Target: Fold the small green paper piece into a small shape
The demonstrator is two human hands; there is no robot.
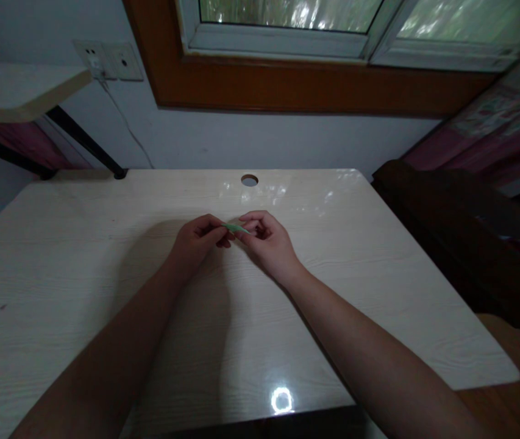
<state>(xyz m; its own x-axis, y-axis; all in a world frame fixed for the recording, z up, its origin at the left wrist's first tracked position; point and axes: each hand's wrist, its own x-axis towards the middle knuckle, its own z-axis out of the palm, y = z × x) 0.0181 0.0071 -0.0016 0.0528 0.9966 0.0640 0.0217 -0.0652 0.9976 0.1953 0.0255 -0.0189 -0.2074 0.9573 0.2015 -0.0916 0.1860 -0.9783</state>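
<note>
A small green piece point(236, 227), thin and perhaps folded paper, is stretched between my two hands above the desk. My left hand point(199, 239) pinches its left end between thumb and fingers. At the other end, my right hand point(269, 239) grips it with the thumb in front and the fingers curled behind. The fingers cover both ends, so its full shape is hidden. Below lies the pale wood-grain desk point(355, 292), with the shadow of my arms on it.
A round cable hole point(249, 180) is cut near the desk's back edge. At the left, a raised shelf point(26, 91) stands on black legs. A white cable point(125, 122) hangs from the wall socket point(108, 61). Dark wooden furniture point(461, 244) stands beyond the right edge.
</note>
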